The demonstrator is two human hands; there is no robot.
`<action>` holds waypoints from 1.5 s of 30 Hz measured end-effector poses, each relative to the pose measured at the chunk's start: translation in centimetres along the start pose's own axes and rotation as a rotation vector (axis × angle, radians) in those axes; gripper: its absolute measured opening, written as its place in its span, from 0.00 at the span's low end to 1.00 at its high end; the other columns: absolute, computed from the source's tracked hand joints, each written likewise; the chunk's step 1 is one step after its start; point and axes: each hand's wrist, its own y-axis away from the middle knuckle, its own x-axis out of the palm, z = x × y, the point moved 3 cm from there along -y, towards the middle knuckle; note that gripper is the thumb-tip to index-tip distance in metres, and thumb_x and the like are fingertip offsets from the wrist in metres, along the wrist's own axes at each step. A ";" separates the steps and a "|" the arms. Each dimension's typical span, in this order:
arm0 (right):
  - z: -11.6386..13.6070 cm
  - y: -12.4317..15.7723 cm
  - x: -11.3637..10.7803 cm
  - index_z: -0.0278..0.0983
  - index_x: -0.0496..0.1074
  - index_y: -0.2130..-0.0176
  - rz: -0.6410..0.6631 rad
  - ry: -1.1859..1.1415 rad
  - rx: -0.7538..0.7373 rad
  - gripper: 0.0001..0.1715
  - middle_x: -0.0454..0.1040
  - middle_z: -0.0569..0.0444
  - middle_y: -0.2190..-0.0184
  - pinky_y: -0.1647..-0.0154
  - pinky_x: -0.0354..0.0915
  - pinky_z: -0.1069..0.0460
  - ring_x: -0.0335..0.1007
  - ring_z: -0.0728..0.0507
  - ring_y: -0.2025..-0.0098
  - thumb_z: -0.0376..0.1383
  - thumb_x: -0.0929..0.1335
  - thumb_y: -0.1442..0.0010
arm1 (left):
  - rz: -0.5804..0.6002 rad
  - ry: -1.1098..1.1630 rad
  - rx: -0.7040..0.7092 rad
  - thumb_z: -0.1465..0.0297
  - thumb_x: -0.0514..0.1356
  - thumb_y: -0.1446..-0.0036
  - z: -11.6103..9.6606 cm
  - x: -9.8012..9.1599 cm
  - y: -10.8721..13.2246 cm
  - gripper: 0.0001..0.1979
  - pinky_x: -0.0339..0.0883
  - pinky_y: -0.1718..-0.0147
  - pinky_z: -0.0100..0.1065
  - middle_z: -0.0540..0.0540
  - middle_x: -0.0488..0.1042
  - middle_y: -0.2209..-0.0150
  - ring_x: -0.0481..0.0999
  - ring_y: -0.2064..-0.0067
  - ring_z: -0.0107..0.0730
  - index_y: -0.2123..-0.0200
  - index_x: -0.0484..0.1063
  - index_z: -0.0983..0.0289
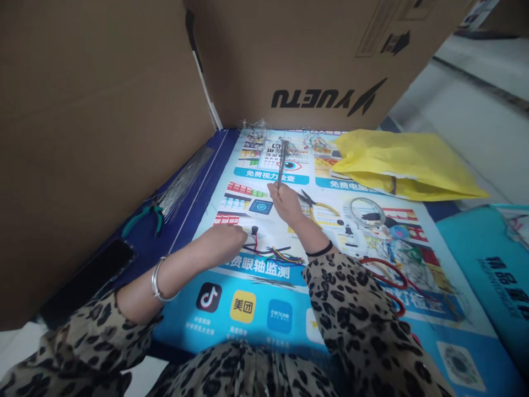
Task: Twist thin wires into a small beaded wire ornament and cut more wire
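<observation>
My right hand (pixel 286 205) is closed around the lower end of a slim bundle of straight grey wires (pixel 283 157), which points away from me. To its left, my left hand (pixel 231 241) is curled with fingertips pressed together; whatever they hold is hidden. Just beside those fingertips lies a small black piece with a red wire (pixel 255 230). Several coloured wires (pixel 285 256) lie on the printed sheet (pixel 194 309) between my forearms. Yellow-handled pliers (pixel 320 207) rest right of my right hand, jaws near its knuckles.
Cardboard walls (pixel 248 66) rise behind and left. Teal-handled pliers (pixel 151 218), loose silver wires (pixel 185 179) and a black phone (pixel 93 275) lie left. On the right are a clear ring (pixel 367 213), red handles (pixel 390 274), a yellow bag (pixel 409 160) and a blue bag (pixel 491 259).
</observation>
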 end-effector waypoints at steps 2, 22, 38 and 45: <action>0.1 0.0 0.0 0.37 0.65 0.71 0.006 0.010 -0.001 0.24 0.70 0.51 0.74 0.70 0.55 0.53 0.67 0.45 0.72 0.47 0.52 0.34 | 0.026 0.017 -0.026 0.77 0.49 0.49 0.0 0.0 -0.2 0.10 0.64 0.70 0.39 0.65 0.75 0.68 0.75 0.67 0.44 0.71 0.71 0.67; 0.5 0.2 -1.1 0.35 0.70 0.67 0.043 -0.008 -0.034 0.26 0.75 0.46 0.70 0.69 0.56 0.53 0.70 0.43 0.68 0.46 0.53 0.34 | -0.070 -0.142 -0.322 0.70 0.44 0.41 -1.5 -2.3 2.8 0.12 0.61 0.73 0.34 0.59 0.76 0.65 0.76 0.67 0.41 0.59 0.64 0.63; -0.1 -0.4 -1.0 0.35 0.68 0.70 0.071 -0.005 0.012 0.25 0.73 0.52 0.75 0.72 0.52 0.55 0.67 0.47 0.72 0.45 0.54 0.33 | -0.308 -0.205 0.108 0.78 0.48 0.48 -3.6 -1.3 -5.9 0.17 0.59 0.74 0.35 0.58 0.72 0.70 0.71 0.69 0.37 0.58 0.71 0.63; 0.2 -0.4 -0.7 0.35 0.67 0.71 0.099 0.011 0.014 0.24 0.70 0.53 0.77 0.73 0.51 0.54 0.66 0.47 0.73 0.45 0.54 0.34 | -0.351 -0.043 0.178 0.77 0.50 0.46 -2.4 -1.7 -4.7 0.14 0.57 0.75 0.34 0.56 0.71 0.71 0.68 0.72 0.32 0.62 0.73 0.60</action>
